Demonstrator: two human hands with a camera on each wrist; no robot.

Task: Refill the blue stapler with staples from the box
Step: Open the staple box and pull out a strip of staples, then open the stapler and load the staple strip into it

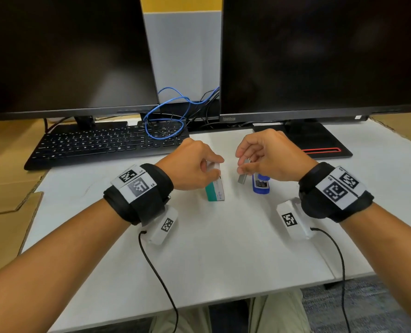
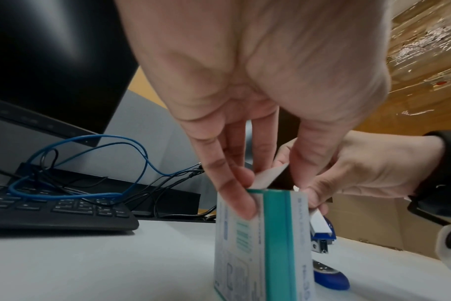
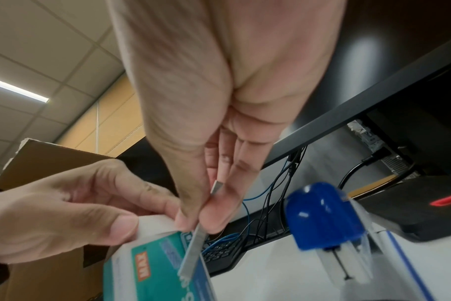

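Staple strip (image 1: 243, 175): light, brittle; right hand (image 1: 267, 157) pinches its upper end.
Box (image 1: 215, 192): left hand (image 1: 195, 164) grips its top.
Stapler (image 1: 261, 185): open, at the strip's 3 o'clock.

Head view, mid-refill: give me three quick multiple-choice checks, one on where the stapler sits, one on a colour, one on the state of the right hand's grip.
1. Where is the blue stapler?
A. On the keyboard
B. On the white table, under the right hand
C. Inside the staple box

2. What colour is the band on the staple box?
A. Red
B. Yellow
C. Teal green

3. What is the right hand doing?
A. Pinching a strip of staples
B. Lying flat and empty
C. Gripping the stapler

Answers:
1 B: it lies on the white table, just below the right hand's fingers.
2 C: the box held upright by the left hand shows a teal stripe.
3 A: thumb and fingers form a pinch grip on the grey strip of staples, clear of the box.
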